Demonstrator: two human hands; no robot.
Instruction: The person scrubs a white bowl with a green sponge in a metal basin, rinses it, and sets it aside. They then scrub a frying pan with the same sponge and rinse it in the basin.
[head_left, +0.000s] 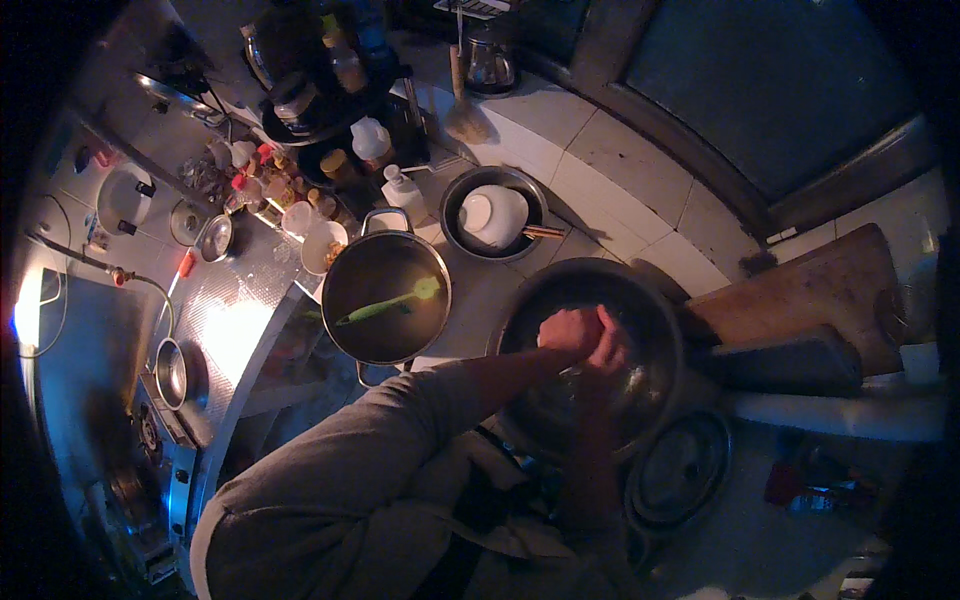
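Over a large round metal basin (664, 315), my left hand (568, 330) and my right hand (609, 341) are pressed together. The left one looks curled, with the fingers of the right against it. Whether anything lies between them is hidden. Glints of light show low in the basin, as on liquid. Left of it stands a two-handled metal pot (324, 304) with cloudy liquid and a green brush-like utensil (382, 309) in it. Behind, a metal bowl (450, 217) holds a white bowl (495, 216) and wooden chopsticks (544, 232).
A pump bottle (403, 193) stands behind the pot, near crowded seasoning jars (262, 187). A bowl with food scraps (322, 246) sits left. Right of the basin are a wooden cutting board (802, 289) and a dark block-like object (795, 364). A round lid-like object (681, 472) is below right.
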